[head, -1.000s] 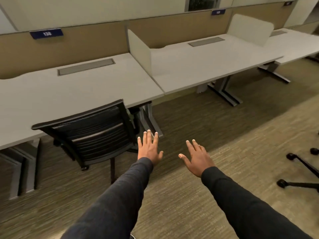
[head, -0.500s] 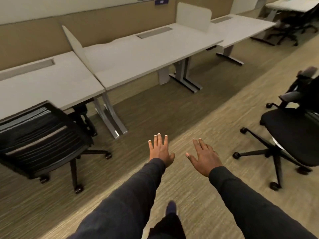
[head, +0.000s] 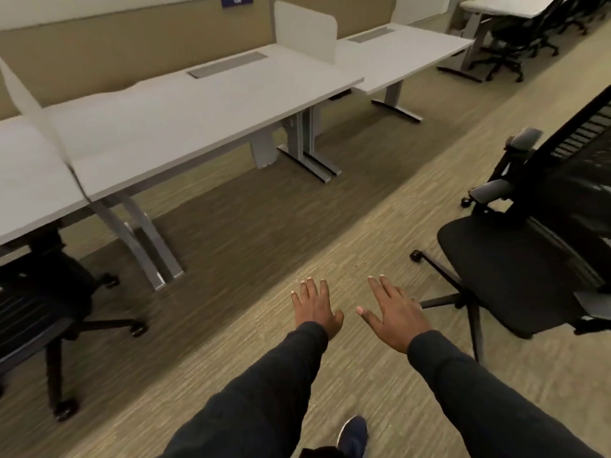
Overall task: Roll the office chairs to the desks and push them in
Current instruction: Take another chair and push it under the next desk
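A black mesh-back office chair (head: 515,279) stands loose on the carpet at the right, away from the desks, seat turned toward me. Another black chair (head: 36,312) sits at the far left, its seat partly under the left desk (head: 23,193). The middle white desk (head: 185,110) has no chair in front of it. My left hand (head: 315,307) and my right hand (head: 393,314) are stretched out over the floor, palms down, fingers spread, holding nothing. The right hand is a short way left of the loose chair's base, not touching it.
White divider panels (head: 305,29) separate the desks along a tan partition wall (head: 115,51). A third desk (head: 406,57) continues to the right. Several black chairs (head: 515,44) stand at a far desk, top right. My dark shoe (head: 353,434) shows at the bottom edge.
The view has swung right and moved forward. The left chair has slid toward the left edge, and the loose chair on the right has come closer and larger. Both hands stay open and empty.
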Action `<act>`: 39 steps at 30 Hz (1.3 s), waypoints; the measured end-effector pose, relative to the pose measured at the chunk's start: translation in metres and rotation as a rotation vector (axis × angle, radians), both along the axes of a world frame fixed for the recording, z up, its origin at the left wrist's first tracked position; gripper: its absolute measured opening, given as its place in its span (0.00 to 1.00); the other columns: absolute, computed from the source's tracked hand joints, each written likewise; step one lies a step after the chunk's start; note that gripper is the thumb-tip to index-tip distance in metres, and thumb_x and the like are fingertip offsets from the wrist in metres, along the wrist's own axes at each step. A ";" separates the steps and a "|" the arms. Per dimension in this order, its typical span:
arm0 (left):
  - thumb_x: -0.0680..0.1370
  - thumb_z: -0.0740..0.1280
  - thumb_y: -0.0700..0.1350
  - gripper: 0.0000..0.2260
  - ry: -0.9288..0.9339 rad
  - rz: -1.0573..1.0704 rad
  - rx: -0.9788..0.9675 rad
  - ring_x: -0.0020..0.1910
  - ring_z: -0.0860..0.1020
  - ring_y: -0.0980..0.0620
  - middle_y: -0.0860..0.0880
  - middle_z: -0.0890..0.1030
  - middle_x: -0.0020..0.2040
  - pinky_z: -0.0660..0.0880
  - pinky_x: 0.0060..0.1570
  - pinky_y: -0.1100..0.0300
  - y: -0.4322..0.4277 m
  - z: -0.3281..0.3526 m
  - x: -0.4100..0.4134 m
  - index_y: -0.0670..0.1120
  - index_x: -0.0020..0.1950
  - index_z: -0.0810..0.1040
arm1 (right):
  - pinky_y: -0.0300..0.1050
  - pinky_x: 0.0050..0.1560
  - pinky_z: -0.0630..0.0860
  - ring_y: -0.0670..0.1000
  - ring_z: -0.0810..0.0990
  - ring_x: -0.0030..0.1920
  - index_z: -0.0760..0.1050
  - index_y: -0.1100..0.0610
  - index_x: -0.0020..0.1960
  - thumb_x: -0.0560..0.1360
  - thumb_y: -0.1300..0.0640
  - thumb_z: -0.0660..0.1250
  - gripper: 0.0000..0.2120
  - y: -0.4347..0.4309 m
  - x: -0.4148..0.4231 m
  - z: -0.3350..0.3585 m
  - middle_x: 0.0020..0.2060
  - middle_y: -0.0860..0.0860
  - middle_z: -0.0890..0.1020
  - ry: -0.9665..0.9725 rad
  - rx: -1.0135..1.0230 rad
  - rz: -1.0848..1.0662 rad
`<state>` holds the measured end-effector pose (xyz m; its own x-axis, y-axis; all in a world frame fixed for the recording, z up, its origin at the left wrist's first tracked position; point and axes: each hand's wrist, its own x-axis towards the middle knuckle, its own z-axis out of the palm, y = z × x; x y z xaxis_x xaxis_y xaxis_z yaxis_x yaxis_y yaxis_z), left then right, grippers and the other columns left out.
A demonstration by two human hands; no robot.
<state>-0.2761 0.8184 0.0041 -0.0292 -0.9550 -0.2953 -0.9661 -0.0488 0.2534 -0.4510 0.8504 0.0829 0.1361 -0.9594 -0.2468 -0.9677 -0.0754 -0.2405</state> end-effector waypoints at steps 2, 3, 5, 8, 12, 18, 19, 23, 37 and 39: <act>0.78 0.61 0.62 0.39 -0.007 -0.036 0.018 0.80 0.45 0.38 0.39 0.48 0.81 0.44 0.75 0.37 -0.019 0.001 -0.045 0.47 0.81 0.47 | 0.59 0.73 0.61 0.56 0.58 0.77 0.48 0.49 0.81 0.79 0.33 0.52 0.37 -0.017 -0.045 0.005 0.81 0.52 0.53 0.005 0.007 -0.037; 0.78 0.61 0.62 0.39 -0.005 -0.053 0.019 0.80 0.45 0.38 0.39 0.48 0.81 0.43 0.75 0.37 -0.026 0.003 -0.067 0.47 0.81 0.47 | 0.59 0.73 0.61 0.57 0.58 0.77 0.48 0.49 0.81 0.79 0.33 0.52 0.36 -0.023 -0.067 0.007 0.81 0.52 0.53 0.007 0.016 -0.056; 0.78 0.60 0.62 0.39 0.006 -0.098 0.011 0.80 0.45 0.38 0.40 0.47 0.81 0.43 0.76 0.37 -0.040 0.008 -0.107 0.47 0.81 0.47 | 0.60 0.72 0.61 0.57 0.58 0.77 0.49 0.49 0.81 0.80 0.33 0.53 0.36 -0.031 -0.106 0.012 0.81 0.53 0.54 -0.006 0.027 -0.100; 0.78 0.60 0.62 0.38 0.003 -0.153 -0.005 0.80 0.45 0.38 0.40 0.48 0.81 0.43 0.76 0.37 -0.062 0.016 -0.163 0.47 0.81 0.47 | 0.60 0.72 0.62 0.56 0.58 0.78 0.49 0.50 0.81 0.80 0.34 0.53 0.36 -0.043 -0.159 0.017 0.81 0.53 0.54 -0.005 0.029 -0.124; 0.78 0.61 0.61 0.38 0.001 -0.150 -0.012 0.79 0.46 0.38 0.40 0.48 0.81 0.43 0.75 0.37 -0.079 0.017 -0.231 0.47 0.81 0.48 | 0.59 0.72 0.62 0.56 0.58 0.77 0.50 0.50 0.81 0.80 0.34 0.53 0.36 -0.060 -0.225 0.015 0.80 0.53 0.55 -0.028 0.037 -0.128; 0.78 0.61 0.63 0.39 -0.049 -0.087 0.022 0.80 0.46 0.38 0.39 0.48 0.81 0.45 0.76 0.37 -0.080 0.011 -0.346 0.47 0.81 0.47 | 0.61 0.73 0.61 0.56 0.56 0.78 0.49 0.49 0.81 0.80 0.35 0.54 0.35 -0.064 -0.331 0.011 0.81 0.52 0.53 -0.073 0.056 -0.039; 0.78 0.61 0.63 0.39 -0.043 -0.070 0.033 0.80 0.46 0.38 0.39 0.48 0.81 0.45 0.76 0.37 -0.078 0.011 -0.370 0.47 0.81 0.47 | 0.61 0.73 0.61 0.56 0.56 0.78 0.50 0.48 0.81 0.80 0.35 0.54 0.35 -0.062 -0.354 0.012 0.81 0.52 0.53 -0.073 0.056 -0.021; 0.78 0.60 0.63 0.39 -0.019 -0.025 0.020 0.79 0.47 0.38 0.40 0.49 0.81 0.46 0.75 0.37 -0.073 0.019 -0.468 0.47 0.81 0.47 | 0.60 0.72 0.62 0.56 0.57 0.77 0.49 0.47 0.81 0.79 0.33 0.53 0.36 -0.060 -0.457 0.017 0.81 0.51 0.54 -0.050 0.036 0.022; 0.78 0.59 0.62 0.39 0.029 -0.021 0.029 0.80 0.46 0.39 0.39 0.49 0.81 0.45 0.75 0.37 -0.120 0.013 -0.716 0.47 0.81 0.46 | 0.59 0.71 0.64 0.55 0.59 0.77 0.53 0.47 0.80 0.78 0.32 0.53 0.35 -0.124 -0.709 0.035 0.80 0.51 0.57 0.032 -0.014 0.027; 0.78 0.60 0.62 0.38 0.048 0.001 0.036 0.80 0.46 0.40 0.39 0.49 0.81 0.45 0.75 0.37 -0.139 0.010 -0.745 0.47 0.81 0.46 | 0.58 0.71 0.64 0.54 0.59 0.77 0.54 0.47 0.80 0.79 0.31 0.52 0.35 -0.145 -0.739 0.039 0.79 0.50 0.58 0.053 -0.024 0.061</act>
<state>-1.0216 0.6790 0.0142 -0.0437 -0.9438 -0.3275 -0.9528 -0.0592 0.2978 -1.1901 0.7058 0.1218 0.1821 -0.9554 -0.2325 -0.9725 -0.1401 -0.1862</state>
